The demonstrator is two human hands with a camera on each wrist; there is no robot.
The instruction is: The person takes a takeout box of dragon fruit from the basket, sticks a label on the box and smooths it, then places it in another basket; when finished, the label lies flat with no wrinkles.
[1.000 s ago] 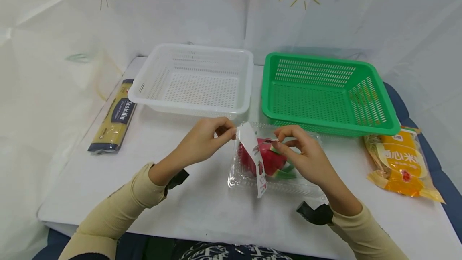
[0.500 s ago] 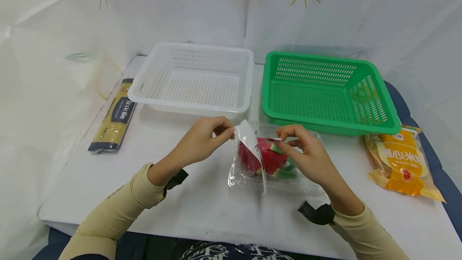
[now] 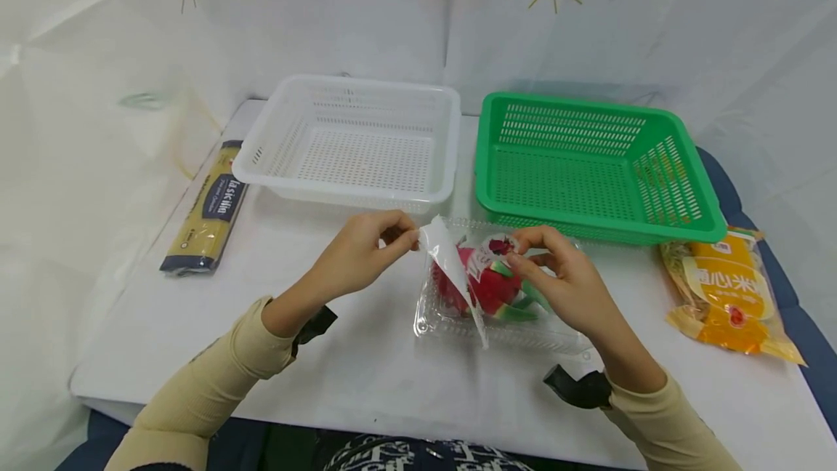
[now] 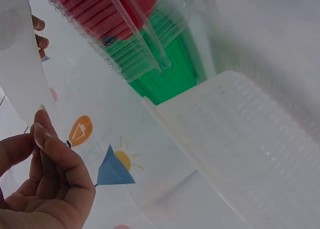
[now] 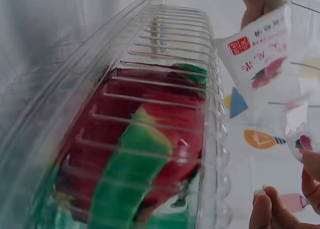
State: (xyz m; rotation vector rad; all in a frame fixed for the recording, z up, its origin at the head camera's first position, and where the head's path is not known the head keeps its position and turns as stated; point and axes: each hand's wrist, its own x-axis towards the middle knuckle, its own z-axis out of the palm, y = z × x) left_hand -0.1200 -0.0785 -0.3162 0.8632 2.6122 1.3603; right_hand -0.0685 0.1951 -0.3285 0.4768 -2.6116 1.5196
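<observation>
Snags are the likeliest trouble between two pinching grips

Your left hand (image 3: 362, 253) pinches the upper end of a long white label strip (image 3: 445, 254) printed in pink and red. Your right hand (image 3: 564, 278) grips the edge of a thin white label piece (image 3: 498, 246) bearing a dark-red fruit picture. Whether the two are joined where they meet cannot be told from these views. If they are, an uneven pull could tear them or crease the print. If either has a gummed face, it could swing in and stick to the other or to your fingertips, so hold the pinches apart and the tension even.

Below both hands lies a clear ribbed plastic box (image 3: 425, 323) on the white-covered desk (image 3: 327, 391), with a red dragon fruit with green scales (image 3: 490, 289) inside it. The strip's lower end hangs by the box's near side; contact there is unclear. Should it dip, it might cling crookedly. Neither hand appears to brace the box, so a hard press could make it slide.

Just beyond stands a green perforated plastic basket (image 3: 601, 230); pushed away from you, the box would probably bump it. Your left knuckles could likewise knock the white perforated plastic basket (image 3: 340, 193). The flat gold-and-navy packet (image 3: 205, 213) and puffy yellow-orange bag (image 3: 732, 293) lie well apart, posing little risk.
</observation>
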